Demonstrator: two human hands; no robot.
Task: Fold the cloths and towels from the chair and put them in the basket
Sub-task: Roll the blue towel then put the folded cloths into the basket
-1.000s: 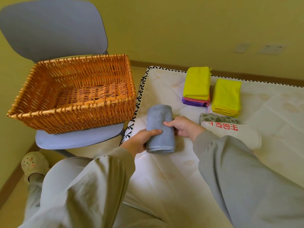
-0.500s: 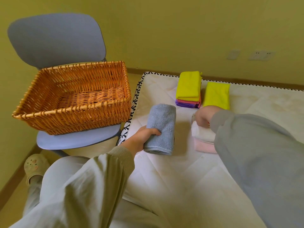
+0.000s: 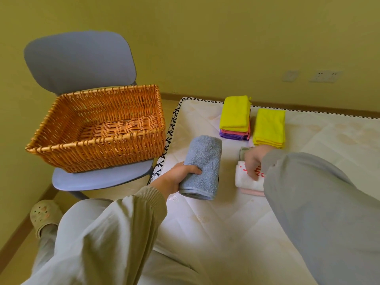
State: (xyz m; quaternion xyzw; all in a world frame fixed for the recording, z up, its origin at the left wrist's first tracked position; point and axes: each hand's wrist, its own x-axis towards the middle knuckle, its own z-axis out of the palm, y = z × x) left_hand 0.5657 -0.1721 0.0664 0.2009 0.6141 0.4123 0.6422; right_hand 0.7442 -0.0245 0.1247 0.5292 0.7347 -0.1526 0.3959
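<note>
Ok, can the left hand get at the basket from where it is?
Probably yes. The left hand grips the rolled blue towel at the mattress edge; the basket sits open-topped on the chair just to its left, with nothing between them.

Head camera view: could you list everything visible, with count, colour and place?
basket: one, orange wicker, on the chair seat
chair: one, blue-grey, left of the mattress
mattress: one, white, black-and-white edging, right
blue towel: one, grey-blue, folded, near the mattress's left edge
white towel: one, white with red print, atop the pink towel
pink towel: one, pink, under the white towel
grey cloth: one, mostly hidden, beside the right-hand grip
mixed cloth stack: one, yellow over pink and purple, mattress's far side
yellow cloth stack: one, yellow, right of the mixed stack
wall plates: two, pale, on the yellow wall
slipper: one, beige, floor, lower left
left-hand grip: one, holds the blue towel
right-hand grip: one, on the white towel; hold unclear
</note>
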